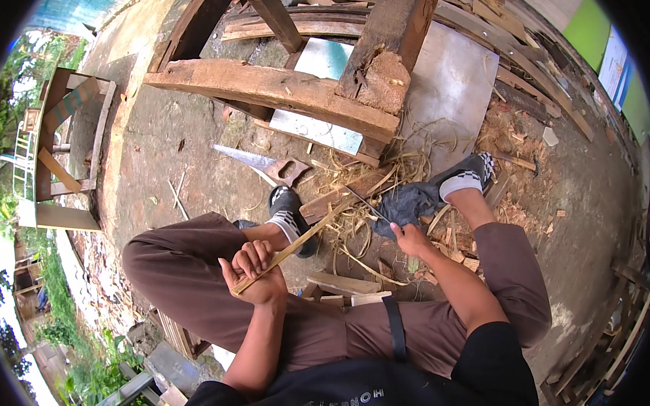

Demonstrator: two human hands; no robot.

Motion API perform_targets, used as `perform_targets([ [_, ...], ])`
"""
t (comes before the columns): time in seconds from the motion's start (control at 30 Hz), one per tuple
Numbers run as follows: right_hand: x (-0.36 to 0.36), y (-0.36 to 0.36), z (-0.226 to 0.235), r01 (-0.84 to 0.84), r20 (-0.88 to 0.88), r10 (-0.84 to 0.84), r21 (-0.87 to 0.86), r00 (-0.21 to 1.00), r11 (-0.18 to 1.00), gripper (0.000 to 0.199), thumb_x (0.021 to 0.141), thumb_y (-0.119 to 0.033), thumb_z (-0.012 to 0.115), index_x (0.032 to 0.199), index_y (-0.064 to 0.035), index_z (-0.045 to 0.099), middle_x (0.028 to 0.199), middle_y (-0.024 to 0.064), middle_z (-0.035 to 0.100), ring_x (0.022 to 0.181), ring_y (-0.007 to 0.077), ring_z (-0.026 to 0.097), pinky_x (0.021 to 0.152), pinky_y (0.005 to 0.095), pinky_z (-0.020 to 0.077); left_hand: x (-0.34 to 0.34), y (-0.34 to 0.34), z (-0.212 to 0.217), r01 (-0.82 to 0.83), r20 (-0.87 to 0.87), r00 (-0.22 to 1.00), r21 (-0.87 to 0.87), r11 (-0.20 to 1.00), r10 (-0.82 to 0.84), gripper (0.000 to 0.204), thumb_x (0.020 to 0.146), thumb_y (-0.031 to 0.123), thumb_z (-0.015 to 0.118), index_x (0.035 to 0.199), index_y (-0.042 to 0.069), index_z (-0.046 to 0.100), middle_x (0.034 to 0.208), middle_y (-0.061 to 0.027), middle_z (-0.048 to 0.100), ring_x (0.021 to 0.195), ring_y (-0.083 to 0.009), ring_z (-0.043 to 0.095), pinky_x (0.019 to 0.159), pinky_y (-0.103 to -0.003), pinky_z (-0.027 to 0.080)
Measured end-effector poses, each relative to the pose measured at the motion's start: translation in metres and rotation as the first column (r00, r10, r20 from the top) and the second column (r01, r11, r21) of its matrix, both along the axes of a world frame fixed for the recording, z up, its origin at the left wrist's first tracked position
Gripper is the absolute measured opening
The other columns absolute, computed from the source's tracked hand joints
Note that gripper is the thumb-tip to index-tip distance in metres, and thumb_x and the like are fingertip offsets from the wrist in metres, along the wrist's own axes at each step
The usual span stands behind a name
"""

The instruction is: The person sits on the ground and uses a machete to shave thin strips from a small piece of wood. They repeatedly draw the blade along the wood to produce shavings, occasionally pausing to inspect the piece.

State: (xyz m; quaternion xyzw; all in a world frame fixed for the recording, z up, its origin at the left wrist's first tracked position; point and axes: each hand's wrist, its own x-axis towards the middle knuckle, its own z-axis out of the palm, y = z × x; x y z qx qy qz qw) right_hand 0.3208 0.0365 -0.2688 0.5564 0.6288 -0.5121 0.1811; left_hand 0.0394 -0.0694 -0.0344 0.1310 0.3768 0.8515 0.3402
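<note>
My left hand (261,276) is closed round the near end of a long, thin bamboo strip (302,238), which slants away to the right between my legs. The far part of the strip lies over a wooden board (326,204) on the ground. In my right hand (411,240) is the handle of a knife (367,204), mostly hidden by the fingers. Its narrow dark blade points up and left, with the tip at the strip; whether it touches cannot be made out. Curly pale shavings (354,241) lie around the board and my feet.
A handsaw (257,161) lies beyond my left foot. Ahead stands a heavy wooden frame (272,91), with a metal sheet (449,84) behind it. A hammer (518,162) lies beyond my right foot. Dark cloth (406,206) and wood offcuts (346,283) are between my legs.
</note>
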Motion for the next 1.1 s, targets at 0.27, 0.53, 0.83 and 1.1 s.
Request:
perform_targets([
  [0.27, -0.072, -0.002, 0.02, 0.093, -0.247, -0.095, -0.019, 0.964, 0.995, 0.073, 0.1, -0.059, 0.042, 0.089, 0.0081, 0.066, 0.086, 0.0309, 0.067, 0.09, 0.047, 0.066, 0.08, 0.0516, 0.0491, -0.024, 0.011, -0.01, -0.069, 0.059, 0.996, 0.034, 0.997, 0.067, 0.062, 0.103, 0.043, 0.032, 0.049, 0.015, 0.035, 0.05, -0.0009, 0.033, 0.048, -0.0143, 0.034, 0.052, -0.027, 0.029],
  [0.53, -0.088, -0.01, -0.035, 0.213, -0.209, -0.209, -0.004, 0.955, 0.977, 0.074, 0.1, -0.061, 0.04, 0.083, 0.0075, 0.062, 0.081, 0.0297, 0.065, 0.084, 0.0482, 0.064, 0.076, 0.0539, 0.0468, -0.037, 0.021, -0.009, 0.041, 0.038, 0.998, 0.074, 0.996, -0.044, 0.065, 0.104, 0.046, 0.03, 0.048, 0.013, 0.038, 0.049, -0.0005, 0.034, 0.046, -0.0137, 0.035, 0.05, -0.026, 0.029],
  [0.83, -0.075, -0.003, -0.042, 0.1, -0.119, -0.097, 0.015, 0.988, 0.995, 0.07, 0.101, -0.057, 0.041, 0.09, 0.0081, 0.066, 0.087, 0.0306, 0.066, 0.089, 0.0505, 0.062, 0.08, 0.0533, 0.0478, -0.043, 0.022, -0.008, -0.004, 0.051, 0.999, 0.048, 0.999, 0.002, 0.066, 0.103, 0.048, 0.03, 0.047, 0.013, 0.036, 0.047, 0.0004, 0.033, 0.045, -0.0137, 0.035, 0.049, -0.025, 0.03],
  [1.1, -0.061, -0.011, -0.036, 0.138, -0.341, -0.098, 0.094, 0.935, 0.986, 0.063, 0.102, -0.053, 0.042, 0.097, 0.0034, 0.068, 0.088, 0.0292, 0.067, 0.092, 0.0499, 0.062, 0.081, 0.0525, 0.0483, -0.042, 0.018, -0.009, -0.038, 0.052, 0.998, 0.033, 0.999, 0.036, 0.068, 0.103, 0.05, 0.027, 0.047, 0.013, 0.035, 0.047, -0.0005, 0.034, 0.045, -0.0139, 0.034, 0.05, -0.026, 0.029],
])
